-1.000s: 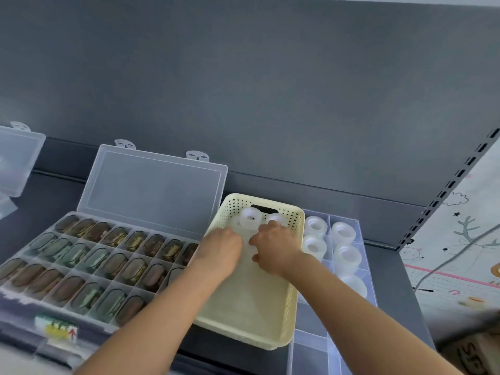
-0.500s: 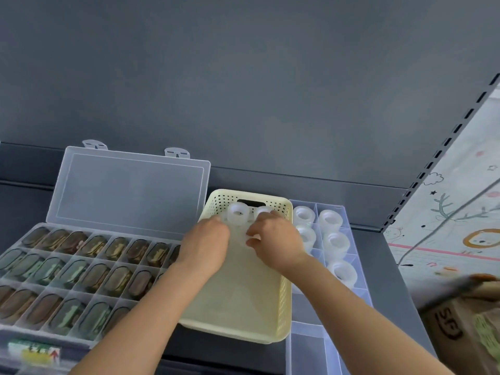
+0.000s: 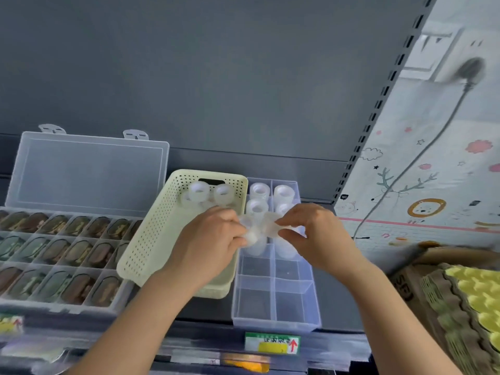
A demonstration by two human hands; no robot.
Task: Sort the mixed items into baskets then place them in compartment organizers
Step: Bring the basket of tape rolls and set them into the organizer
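Both hands hovering over organizer [image 3: 274, 318], middle rows. Left hand [image 3: 211, 244] fingers clamping on rolls [image 3: 250, 237], a couple by look of it; right hand [image 3: 319, 234] fingers pinching another just beside them. Free cells [image 3: 292, 304] lying right below and toward person; left hand nearer left column, right hand nearer right. Stowed rolls [image 3: 259, 190] standing hole-up at far end, so held ones probably needing same upright axis. Spare rolls [image 3: 200, 192] waiting in basket [image 3: 151, 239]. Hands hiding middle cells; clear plastic blurring, exact count impossible to tell.
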